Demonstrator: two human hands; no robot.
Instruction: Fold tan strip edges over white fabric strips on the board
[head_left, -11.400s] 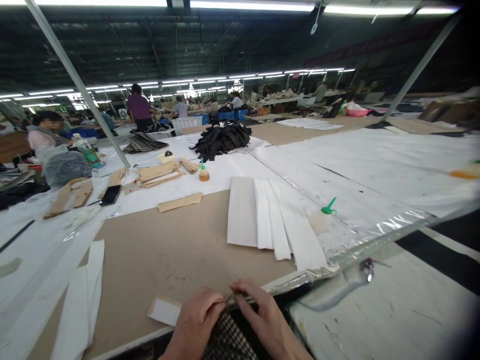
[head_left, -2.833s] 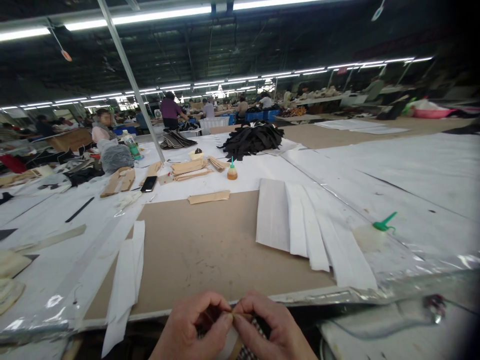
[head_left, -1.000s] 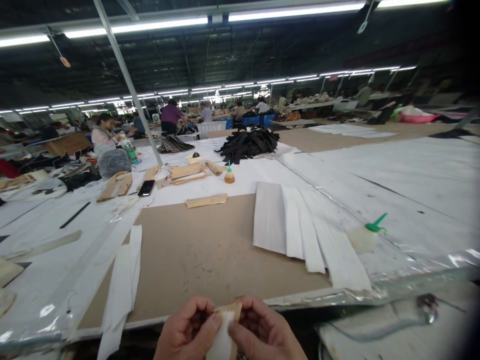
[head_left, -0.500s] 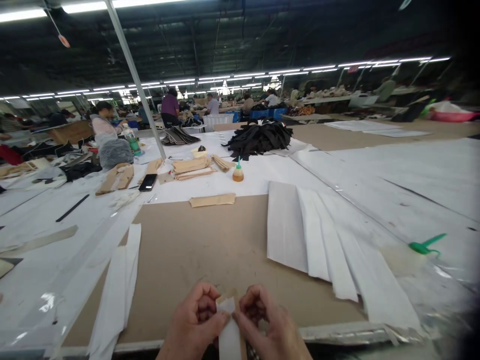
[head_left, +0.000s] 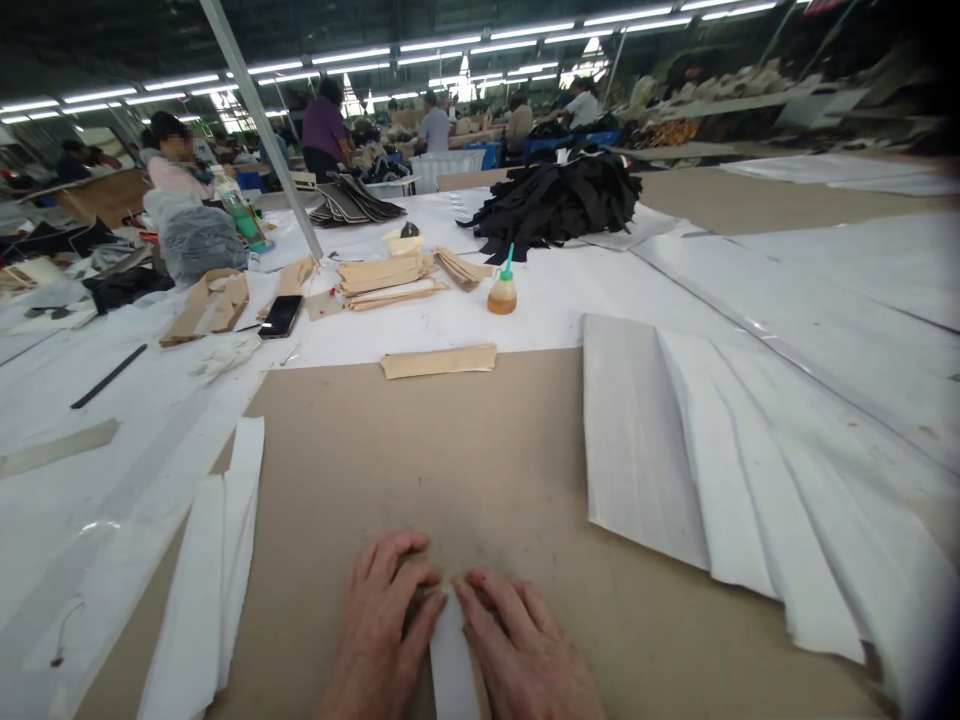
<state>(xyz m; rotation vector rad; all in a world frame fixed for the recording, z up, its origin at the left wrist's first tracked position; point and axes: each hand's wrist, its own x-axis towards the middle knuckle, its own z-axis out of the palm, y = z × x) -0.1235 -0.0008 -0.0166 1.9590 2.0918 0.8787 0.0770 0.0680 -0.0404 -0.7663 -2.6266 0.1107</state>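
Note:
A narrow white strip with a tan layer along its right edge lies between my hands, at the near edge of the brown board. My left hand is on the strip's far left corner, its thumb and forefinger pinched there. From the right, my right hand has its fingertips together on the same far end, with the back of the hand upward. Both hands hide part of that end. A single tan strip lies at the far edge of the board.
White sheets fan out on the right, and white strips lie at left. Farther back are a green-tipped bottle, a phone, stacked tan strips, a black heap and a slanting pole. Several people work beyond.
My hands have turned from holding the strip up between thumbs and curled fingers to palms-down, with the strip lower against the board. The view has tilted downward.

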